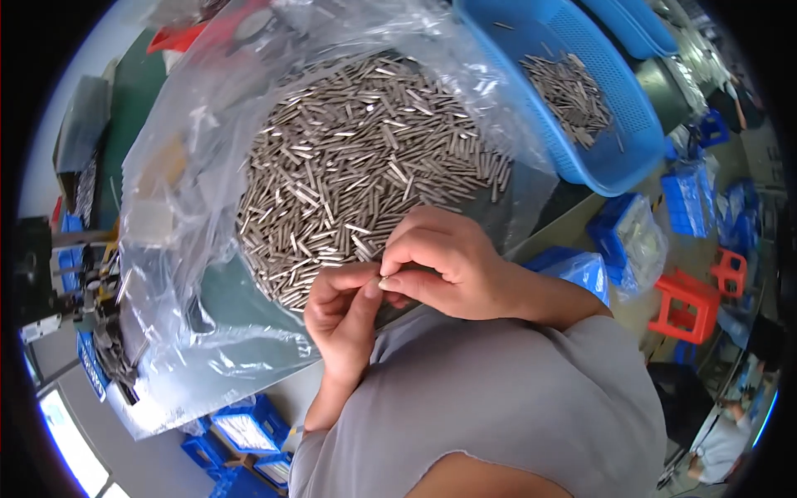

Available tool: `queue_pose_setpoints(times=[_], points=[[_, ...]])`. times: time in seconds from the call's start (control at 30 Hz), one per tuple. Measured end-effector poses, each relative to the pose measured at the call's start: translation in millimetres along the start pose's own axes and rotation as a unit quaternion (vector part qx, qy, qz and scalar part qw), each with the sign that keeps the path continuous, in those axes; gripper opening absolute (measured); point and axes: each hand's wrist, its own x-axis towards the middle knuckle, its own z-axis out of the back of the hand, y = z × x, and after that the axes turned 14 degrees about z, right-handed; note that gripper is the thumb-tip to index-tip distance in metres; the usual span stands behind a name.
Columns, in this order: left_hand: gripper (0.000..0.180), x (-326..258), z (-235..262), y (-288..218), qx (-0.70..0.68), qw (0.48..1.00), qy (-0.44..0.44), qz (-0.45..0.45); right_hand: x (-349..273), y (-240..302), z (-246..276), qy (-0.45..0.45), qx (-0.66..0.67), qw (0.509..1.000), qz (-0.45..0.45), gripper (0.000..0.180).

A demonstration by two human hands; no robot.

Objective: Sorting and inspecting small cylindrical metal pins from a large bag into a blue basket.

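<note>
A wide heap of small, slim metal pins (pixel 357 166) lies on a clear plastic sheet (pixel 191 141) spread over the green table. At the heap's near edge my two hands meet. My left hand (pixel 342 311) is closed, thumb and forefinger pinched together. My right hand (pixel 444 264) is closed too, its thumb and forefinger tips touching those of the left. Whatever sits between the fingertips is too small and too covered to name. To the far right of the heap, a blue plastic basket (pixel 618 162) holds a smaller pile of similar metal pieces (pixel 569 95).
Another blue basket (pixel 643 29) stands behind the first. Beyond the table's right edge are blue crates (pixel 610 236) in plastic and red stools (pixel 685 307). More blue crates (pixel 249 423) stand on the floor at lower left. Machine parts (pixel 91 274) sit at the left. A person (pixel 722 444) is at far right.
</note>
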Motion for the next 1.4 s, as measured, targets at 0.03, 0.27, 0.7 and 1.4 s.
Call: queue_pose_setpoints(times=[0.03,0.27,0.7,1.4], points=[[0.007,-0.2,2.8,-1.4,0.014,1.000,-0.014,0.003,1.1,0.1,3.3,-0.004,0.006,1.000,-0.002,0.018],[0.007,3.2,-0.4,-1.2,-0.005,1.000,0.008,-0.014,-0.1,22.4,95.4,-0.289,-0.404,0.868,0.021,0.015],[0.009,2.6,1.0,-0.2,-0.002,1.000,0.002,0.010,17.9,-27.6,38.5,0.115,-0.375,0.919,-0.031,0.019],[0.010,4.5,-0.9,0.6,-0.027,1.000,-0.014,0.000,15.4,0.8,12.1,0.056,-0.029,0.998,-0.001,0.012]])
